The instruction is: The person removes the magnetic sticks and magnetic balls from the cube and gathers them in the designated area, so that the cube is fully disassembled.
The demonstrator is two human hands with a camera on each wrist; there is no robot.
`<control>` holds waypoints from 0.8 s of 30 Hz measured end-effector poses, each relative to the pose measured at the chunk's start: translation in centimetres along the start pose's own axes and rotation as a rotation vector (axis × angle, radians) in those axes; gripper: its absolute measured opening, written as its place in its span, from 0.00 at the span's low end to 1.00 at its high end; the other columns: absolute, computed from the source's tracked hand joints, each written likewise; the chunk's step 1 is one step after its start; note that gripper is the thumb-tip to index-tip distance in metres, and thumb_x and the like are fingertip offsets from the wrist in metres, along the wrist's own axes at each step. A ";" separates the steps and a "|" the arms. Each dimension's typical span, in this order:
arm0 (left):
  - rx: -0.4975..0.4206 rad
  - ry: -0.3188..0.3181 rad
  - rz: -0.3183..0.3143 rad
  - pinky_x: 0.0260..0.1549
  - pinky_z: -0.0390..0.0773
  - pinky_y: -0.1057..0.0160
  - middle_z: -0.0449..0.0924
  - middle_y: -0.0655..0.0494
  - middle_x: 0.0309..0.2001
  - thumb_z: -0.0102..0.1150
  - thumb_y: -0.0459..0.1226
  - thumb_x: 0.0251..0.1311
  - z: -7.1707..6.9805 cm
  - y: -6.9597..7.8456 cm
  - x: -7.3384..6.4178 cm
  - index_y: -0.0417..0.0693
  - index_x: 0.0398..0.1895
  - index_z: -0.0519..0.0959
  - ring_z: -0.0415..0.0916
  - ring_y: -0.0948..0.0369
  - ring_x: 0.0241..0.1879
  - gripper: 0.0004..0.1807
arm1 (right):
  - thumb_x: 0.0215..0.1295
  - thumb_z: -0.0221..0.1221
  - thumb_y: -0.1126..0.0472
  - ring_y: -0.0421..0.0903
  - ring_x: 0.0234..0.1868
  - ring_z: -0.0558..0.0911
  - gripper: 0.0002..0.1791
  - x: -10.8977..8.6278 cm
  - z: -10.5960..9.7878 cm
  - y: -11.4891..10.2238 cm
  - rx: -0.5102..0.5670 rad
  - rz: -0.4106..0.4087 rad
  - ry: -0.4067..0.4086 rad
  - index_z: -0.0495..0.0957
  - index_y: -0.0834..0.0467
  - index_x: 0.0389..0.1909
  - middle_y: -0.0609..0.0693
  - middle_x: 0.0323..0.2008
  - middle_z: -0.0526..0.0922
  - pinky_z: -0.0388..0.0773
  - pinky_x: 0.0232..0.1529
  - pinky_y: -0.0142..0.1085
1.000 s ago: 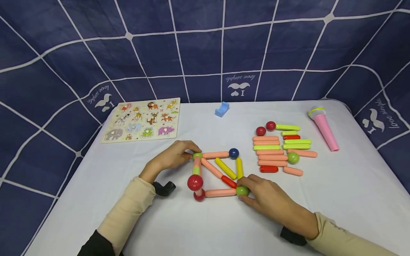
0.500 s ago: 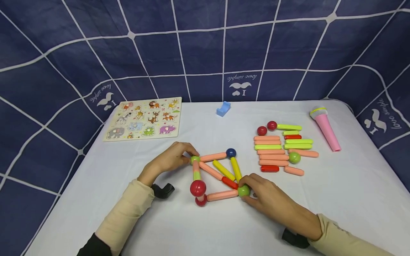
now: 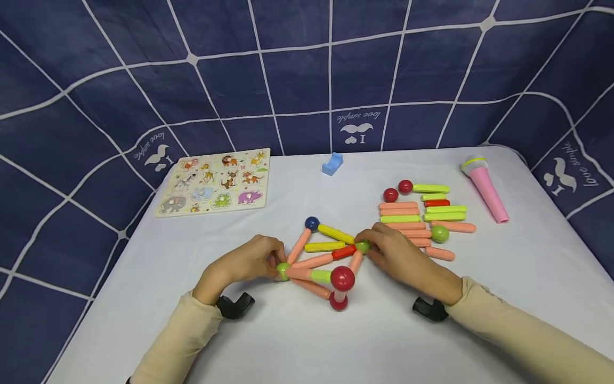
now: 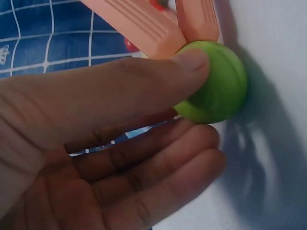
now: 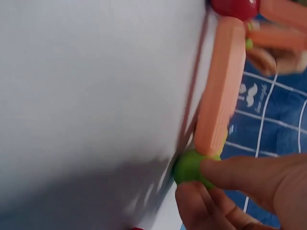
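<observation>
A flat frame of magnetic sticks and balls lies on the table, with peach, yellow and red sticks (image 3: 343,252) and a blue ball (image 3: 312,224) at its far corner. My left hand (image 3: 247,261) pinches the green ball (image 4: 225,84) at its left corner. At its right corner my right hand (image 3: 408,264) pinches another green ball (image 5: 188,166) between thumb and fingers. Toward the near side, one red ball (image 3: 342,278) stands raised above a second red ball (image 3: 338,302). A peach and lime bar (image 3: 299,273) runs from the left green ball to the raised one.
Loose sticks (image 3: 400,218) lie in rows at right, with red balls (image 3: 390,195) and a green ball (image 3: 439,233). Behind them is a pink toy microphone (image 3: 488,192). An animal puzzle board (image 3: 216,184) lies back left, a blue block (image 3: 332,164) at the back.
Both hands have turned the frame counterclockwise: the left green ball came nearer, the right one went farther away. The blue ball swung left and the red balls swung right.
</observation>
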State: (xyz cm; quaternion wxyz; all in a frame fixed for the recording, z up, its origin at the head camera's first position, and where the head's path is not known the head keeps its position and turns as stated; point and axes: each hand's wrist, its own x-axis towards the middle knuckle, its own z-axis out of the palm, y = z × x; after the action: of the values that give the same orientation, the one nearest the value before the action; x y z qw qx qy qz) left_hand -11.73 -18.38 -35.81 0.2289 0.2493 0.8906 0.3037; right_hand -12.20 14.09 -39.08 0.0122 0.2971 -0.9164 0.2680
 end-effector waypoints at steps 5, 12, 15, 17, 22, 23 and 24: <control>0.050 -0.025 -0.003 0.26 0.73 0.68 0.74 0.62 0.24 0.74 0.26 0.47 1.3 1.2 -0.6 0.46 0.27 0.79 0.70 0.65 0.25 0.11 | 0.59 0.64 0.73 0.44 0.38 0.76 0.22 1.4 -0.7 0.5 0.067 -0.011 -0.073 0.80 0.59 0.56 0.50 0.40 0.78 0.81 0.40 0.36; 0.125 -0.042 -0.027 0.23 0.69 0.68 0.71 0.62 0.20 0.77 0.35 0.47 3.0 3.7 -1.3 0.48 0.24 0.78 0.66 0.67 0.22 0.13 | 0.63 0.60 0.72 0.49 0.52 0.80 0.25 1.5 -1.6 0.4 0.153 -0.001 -0.195 0.75 0.61 0.62 0.53 0.55 0.80 0.79 0.52 0.45; 0.165 0.028 0.012 0.23 0.70 0.67 0.73 0.60 0.24 0.77 0.44 0.49 3.3 5.2 -1.4 0.47 0.31 0.79 0.68 0.66 0.23 0.15 | 0.64 0.60 0.70 0.46 0.47 0.81 0.22 0.7 -2.8 -0.1 0.143 0.020 -0.192 0.77 0.62 0.60 0.53 0.52 0.82 0.81 0.48 0.42; 0.145 0.092 0.061 0.29 0.74 0.67 0.77 0.58 0.31 0.74 0.50 0.51 3.5 6.4 -1.0 0.47 0.40 0.80 0.71 0.64 0.29 0.21 | 0.66 0.60 0.68 0.43 0.40 0.81 0.18 0.0 -4.2 -0.9 0.147 0.038 -0.167 0.79 0.60 0.57 0.50 0.44 0.84 0.81 0.41 0.38; 0.034 0.131 0.228 0.48 0.75 0.66 0.77 0.62 0.48 0.59 0.60 0.62 4.2 8.8 1.1 0.50 0.60 0.75 0.74 0.66 0.45 0.32 | 0.73 0.57 0.55 0.38 0.29 0.80 0.12 -1.4 -7.5 -4.4 0.273 0.091 -0.135 0.82 0.54 0.51 0.41 0.29 0.81 0.79 0.30 0.33; 0.021 0.125 0.253 0.47 0.75 0.67 0.77 0.63 0.46 0.57 0.60 0.63 4.4 9.1 1.5 0.51 0.59 0.75 0.73 0.67 0.44 0.30 | 0.73 0.56 0.52 0.37 0.29 0.79 0.13 -1.6 -7.8 -5.2 0.273 0.088 -0.134 0.82 0.53 0.50 0.39 0.29 0.81 0.79 0.30 0.32; 0.016 0.121 0.273 0.42 0.75 0.69 0.77 0.64 0.42 0.56 0.59 0.64 4.5 9.2 1.8 0.52 0.56 0.76 0.73 0.68 0.40 0.27 | 0.72 0.56 0.49 0.36 0.28 0.79 0.14 -1.8 -8.0 -6.1 0.266 0.092 -0.139 0.82 0.52 0.49 0.38 0.29 0.81 0.79 0.30 0.32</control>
State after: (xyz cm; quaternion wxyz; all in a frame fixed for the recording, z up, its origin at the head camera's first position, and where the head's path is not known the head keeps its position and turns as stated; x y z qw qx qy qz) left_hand -7.80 -8.99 -33.45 0.1294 0.3514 0.8629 0.3393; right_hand -8.48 14.91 -29.66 -0.1027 0.2716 -0.8842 0.3659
